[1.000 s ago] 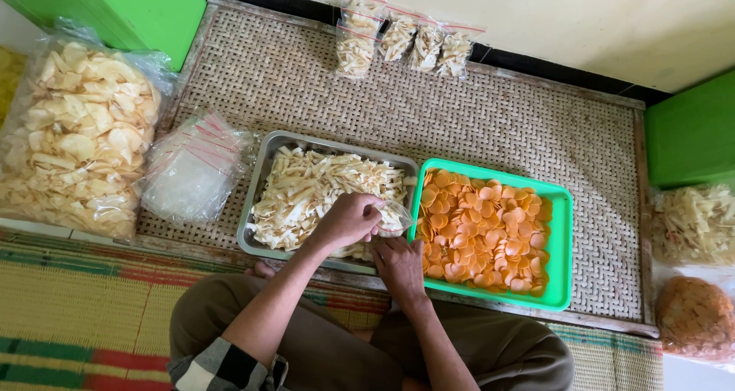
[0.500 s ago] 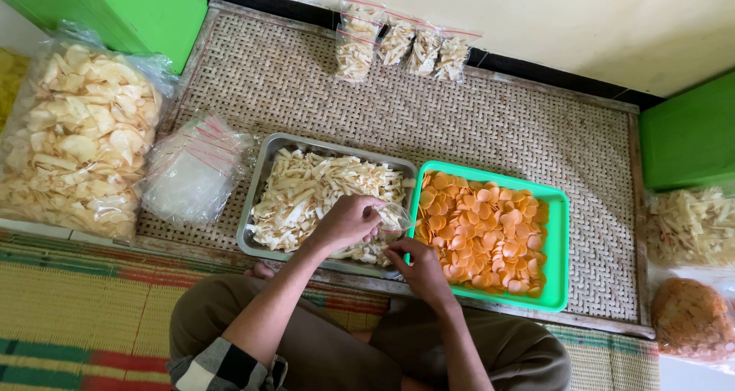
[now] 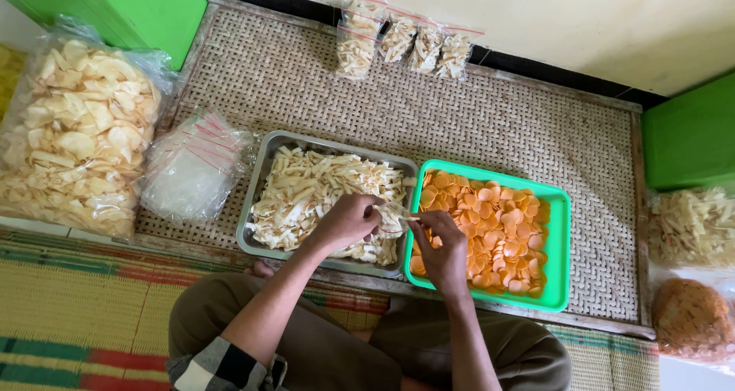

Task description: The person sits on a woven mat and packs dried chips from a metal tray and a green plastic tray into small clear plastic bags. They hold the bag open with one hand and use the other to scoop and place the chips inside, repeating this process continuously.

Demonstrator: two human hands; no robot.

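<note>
My left hand [image 3: 348, 221] and my right hand [image 3: 440, 247] meet over the right end of a metal tray [image 3: 259, 186] full of pale stick crackers [image 3: 306, 192]. Between the fingers of both hands hangs a small clear plastic bag [image 3: 392, 217] with a few pale crackers in it. Each hand pinches one side of the bag's mouth. Right of the metal tray sits a green tray [image 3: 560, 242] of round orange crackers [image 3: 498, 226], under my right wrist's edge.
A big bag of pale chips [image 3: 73, 134] and a stack of empty zip bags [image 3: 191, 169] lie left. Several filled small bags [image 3: 406, 42] rest by the wall. Green boxes [image 3: 689, 134] flank the woven mat [image 3: 490, 123]. More cracker bags [image 3: 693, 268] lie right.
My right hand has risen from the tray's near edge to meet my left hand. Both now hold the small bag open over the pale crackers.
</note>
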